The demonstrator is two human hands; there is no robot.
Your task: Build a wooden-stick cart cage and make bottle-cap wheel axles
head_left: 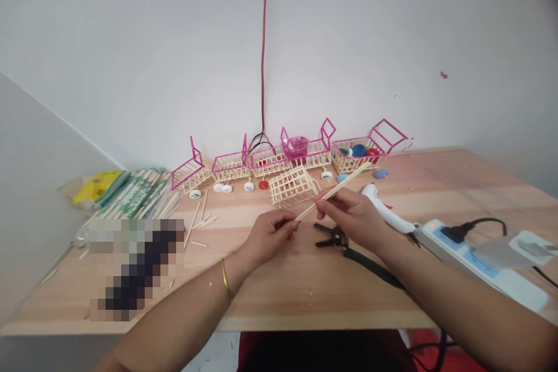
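Observation:
Both hands hold thin wooden sticks (344,182) slanting up to the right, pressed side by side. My left hand (272,236) pinches their lower end, and my right hand (351,215) grips them near the middle, fingers closed. Just behind them lies a small cage-like frame of bare sticks (292,187), tipped on its side. Black-handled pliers (337,238) with open jaws rest on the table under my right forearm. A white glue gun (386,209) lies to the right of my right hand.
Along the wall stand several stick carts with pink rims (229,165), bottle caps (195,193) beneath. At left are packets of chopsticks (135,195), a yellow bag (98,187) and loose sticks (203,222). A power strip (475,261) with plugs and cords sits right.

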